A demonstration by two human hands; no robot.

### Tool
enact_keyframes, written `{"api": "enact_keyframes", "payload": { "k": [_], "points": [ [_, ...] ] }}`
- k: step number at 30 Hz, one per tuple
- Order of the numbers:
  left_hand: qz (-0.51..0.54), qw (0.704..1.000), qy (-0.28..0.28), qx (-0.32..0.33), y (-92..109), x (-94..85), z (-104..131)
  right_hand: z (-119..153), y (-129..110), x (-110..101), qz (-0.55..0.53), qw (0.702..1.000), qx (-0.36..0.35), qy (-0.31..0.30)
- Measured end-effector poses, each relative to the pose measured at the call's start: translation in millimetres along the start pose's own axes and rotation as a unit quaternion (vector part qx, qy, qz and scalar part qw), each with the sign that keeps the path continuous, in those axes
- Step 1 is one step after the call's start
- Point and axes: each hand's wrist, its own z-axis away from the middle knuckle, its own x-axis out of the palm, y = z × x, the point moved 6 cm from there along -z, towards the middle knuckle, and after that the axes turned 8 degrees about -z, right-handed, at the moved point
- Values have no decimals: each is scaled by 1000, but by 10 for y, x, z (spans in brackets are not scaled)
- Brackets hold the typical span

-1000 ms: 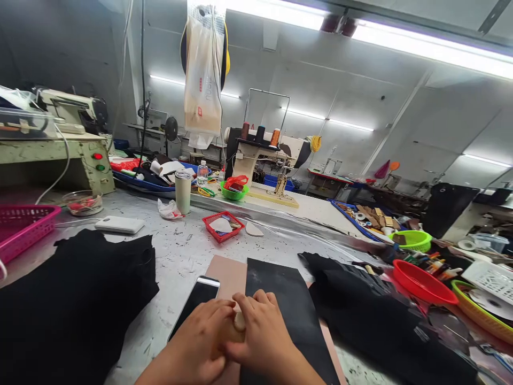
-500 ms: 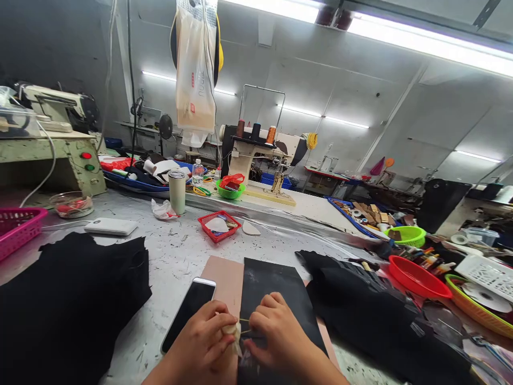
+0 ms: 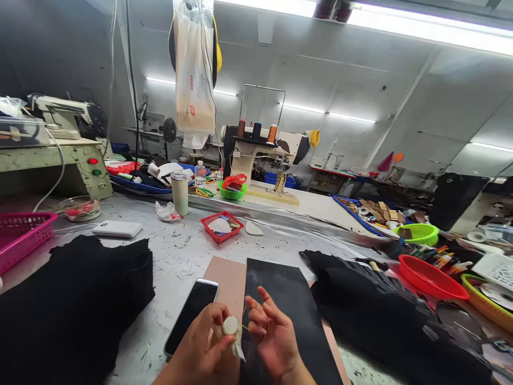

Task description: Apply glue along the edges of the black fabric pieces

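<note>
Pinched between the thumb and fingers of my left hand (image 3: 206, 339) is a small white round cap (image 3: 230, 325), with pale crumpled wrapping below it. My right hand (image 3: 272, 331) is beside it, palm partly turned up and fingers curled, with a thin yellowish band (image 3: 245, 325) running from the cap to its fingers. Both hands are over a black sheet (image 3: 280, 289) and a pinkish-tan board (image 3: 226, 278). A phone (image 3: 193, 307) with a dark screen lies by my left hand.
Black cloth lies at left (image 3: 80, 299) and right (image 3: 368, 305). Beyond my hands are a red basket (image 3: 222, 235), a tumbler (image 3: 180, 193) and a sewing machine (image 3: 256, 155). A pink basket (image 3: 24, 240) stands far left, a red tray (image 3: 433, 280) at right.
My right hand has turned palm-up and its fingers have loosened. The white cap in my left hand now faces the camera. The view has shifted slightly.
</note>
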Motion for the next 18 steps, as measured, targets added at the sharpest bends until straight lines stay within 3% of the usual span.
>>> {"api": "enact_keyframes", "payload": {
  "k": [4, 9, 13, 18],
  "points": [
    [1, 1000, -5, -12, -28, 41, -1, -74, 45, 99, 100, 994, -43, 8],
    [13, 1000, -9, -18, -36, 45, 10, -162, 94, 82, 276, 951, -137, 6],
    [25, 999, -9, -28, -58, 16, 51, -136, 124, 108, 311, 943, -103, -56],
    [44, 999, -2, -32, -54, 1, 64, -111, 88, 66, 298, 945, -136, 21]
  ]
}}
